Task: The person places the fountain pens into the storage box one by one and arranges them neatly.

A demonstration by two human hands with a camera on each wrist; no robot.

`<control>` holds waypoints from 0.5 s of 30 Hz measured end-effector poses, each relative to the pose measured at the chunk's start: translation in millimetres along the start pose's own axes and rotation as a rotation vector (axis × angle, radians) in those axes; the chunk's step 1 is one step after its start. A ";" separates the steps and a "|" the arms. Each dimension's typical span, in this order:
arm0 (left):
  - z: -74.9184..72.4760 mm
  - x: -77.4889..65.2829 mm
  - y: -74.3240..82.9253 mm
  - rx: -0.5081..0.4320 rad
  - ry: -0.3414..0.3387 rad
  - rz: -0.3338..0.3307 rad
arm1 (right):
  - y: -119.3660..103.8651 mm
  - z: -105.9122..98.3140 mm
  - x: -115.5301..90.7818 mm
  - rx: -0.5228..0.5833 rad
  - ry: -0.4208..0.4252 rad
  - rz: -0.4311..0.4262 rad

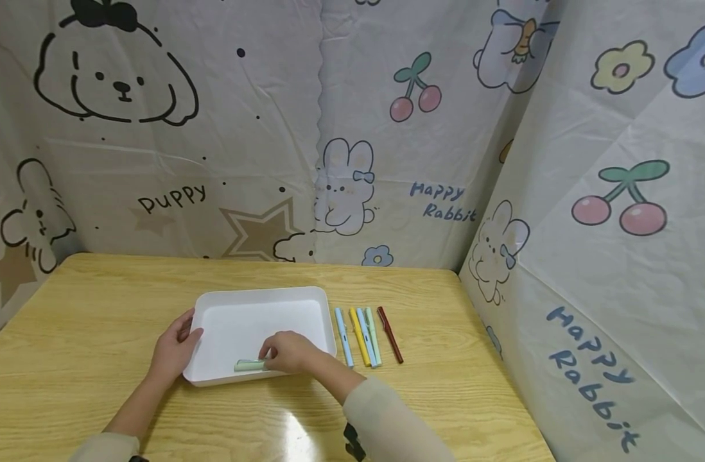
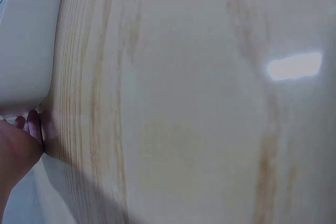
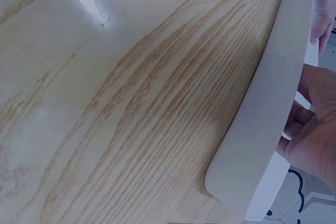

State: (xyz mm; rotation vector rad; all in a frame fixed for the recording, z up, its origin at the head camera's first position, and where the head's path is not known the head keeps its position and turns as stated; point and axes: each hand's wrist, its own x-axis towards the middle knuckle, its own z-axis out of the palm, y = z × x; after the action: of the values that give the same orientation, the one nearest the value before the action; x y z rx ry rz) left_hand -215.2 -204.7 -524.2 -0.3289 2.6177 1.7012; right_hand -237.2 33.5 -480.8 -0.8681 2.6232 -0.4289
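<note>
A white tray stands on the wooden table, slightly turned. My left hand holds its left edge, thumb over the rim and fingers along the outer side. Low in the left wrist view, that hand is at the tray's corner. My right hand reaches over the near wall and pinches the right end of a light green pen lying along the inside of that wall. In the right wrist view the tray's wall hides the pen and the fingertips of the right hand.
Right of the tray lie several pens: a light blue pen, a yellow pen, a second blue pen, a light green pen and a dark red pen. A printed cloth hangs behind the table and along its sides.
</note>
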 end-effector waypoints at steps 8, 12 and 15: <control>0.7 -0.2 0.4 -0.006 0.003 -0.005 | 1.5 -0.1 -0.3 0.008 -0.002 0.016; 1.0 -0.2 0.3 -0.010 -0.002 -0.017 | 0.9 -0.1 -0.2 0.008 -0.001 0.015; 0.6 0.4 0.3 -0.010 0.000 -0.018 | -0.7 -0.5 0.2 0.007 -0.003 0.007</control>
State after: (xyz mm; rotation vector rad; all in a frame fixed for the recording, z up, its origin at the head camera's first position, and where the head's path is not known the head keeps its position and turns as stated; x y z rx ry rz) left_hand -215.7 -204.1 -524.3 -0.3517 2.5982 1.7094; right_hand -237.2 33.0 -480.1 -0.8569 2.6196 -0.4341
